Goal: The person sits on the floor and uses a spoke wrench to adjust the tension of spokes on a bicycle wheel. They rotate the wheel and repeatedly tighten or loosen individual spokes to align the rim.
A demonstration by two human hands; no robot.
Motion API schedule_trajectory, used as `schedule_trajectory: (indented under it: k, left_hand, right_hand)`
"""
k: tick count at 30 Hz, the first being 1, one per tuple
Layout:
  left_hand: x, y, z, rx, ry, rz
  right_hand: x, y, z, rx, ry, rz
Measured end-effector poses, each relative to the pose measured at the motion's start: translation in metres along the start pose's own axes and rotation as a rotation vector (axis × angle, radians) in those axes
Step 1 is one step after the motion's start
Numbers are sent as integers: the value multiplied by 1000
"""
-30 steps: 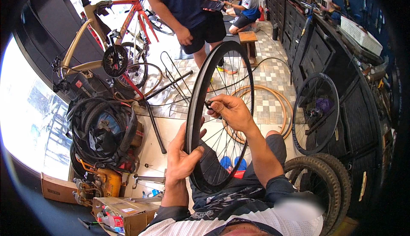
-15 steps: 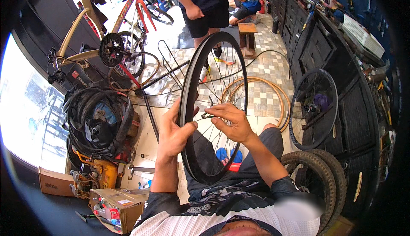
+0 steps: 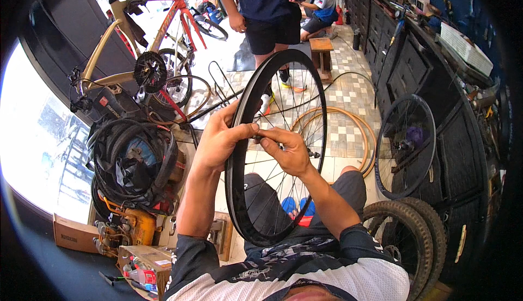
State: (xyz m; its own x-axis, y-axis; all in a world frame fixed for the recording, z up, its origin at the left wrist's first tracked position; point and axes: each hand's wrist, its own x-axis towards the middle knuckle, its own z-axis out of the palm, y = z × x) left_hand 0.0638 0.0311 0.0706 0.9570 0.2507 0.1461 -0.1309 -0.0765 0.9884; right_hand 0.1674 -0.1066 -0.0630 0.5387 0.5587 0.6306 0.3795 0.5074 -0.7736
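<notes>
I hold a black bicycle wheel [image 3: 235,192] upright before me, its deep rim without a tyre and thin spokes running to the hub [image 3: 312,153]. My left hand [image 3: 220,140] is closed around the rim's left side, thumb on the inner edge. My right hand [image 3: 290,149] reaches through from the right and pinches something small and dark at the rim's inner edge, beside my left thumb. The fingers mostly cover it, so its kind does not show.
Tyres and tubes [image 3: 128,156] are piled at left, below a bicycle frame [image 3: 163,31]. At right stand another wheel [image 3: 384,154], knobbly tyres [image 3: 400,222] and a dark workbench [image 3: 403,72]. Tan hoops [image 3: 368,137] lie on the tiles. A person [image 3: 267,12] stands ahead; another crouches behind.
The right hand has moved up and left to the rim's inner edge, its fingers now bunched in a pinch. The left hand has slid up along the rim, and the wheel has turned slightly.
</notes>
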Motion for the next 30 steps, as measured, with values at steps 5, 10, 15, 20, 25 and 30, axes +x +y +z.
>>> schedule_trajectory:
  k: [5,10,15,20,25,30]
  left_hand:
    - [-4,2,13,-35,-51,2]
    - [-5,3,13,71,-35,-6]
    - [-40,-8,21,28,54,25]
    - [-114,-39,37,69,131,19]
    - [-113,-37,28,246,159,154]
    - [-90,-7,26,145,91,134]
  right_hand:
    - [0,-5,-6,295,-36,167]
    - [-4,-7,1,119,47,94]
    - [-17,-13,10,-105,191,84]
    - [-23,-16,13,-97,127,-9]
    - [-25,-12,15,87,81,60]
    - [-13,-11,-17,144,-13,98]
